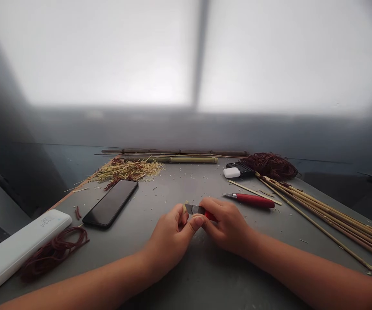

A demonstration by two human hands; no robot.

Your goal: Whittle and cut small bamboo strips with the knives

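My left hand (169,237) is closed, pinching a small pale-yellow bamboo piece (186,203) that mostly hides in its fingers. Wrapped round the red handle of a knife (193,209) is my right hand (229,226). The dark metal blade points left and meets the bamboo piece, and my left thumb lies close below it. Both hands meet at the middle of the table. A second red-handled knife (253,200) lies beyond my right hand, beside a thin bamboo strip (253,191).
Long bamboo sticks (334,215) lie at the right, near a dark-red cord bundle (271,165) and a white case (231,172). A phone (111,204), white device (24,249), brown cord (56,252) and trimmed-bits pile (143,169) are left. Bamboo canes (192,159) lie across the back.
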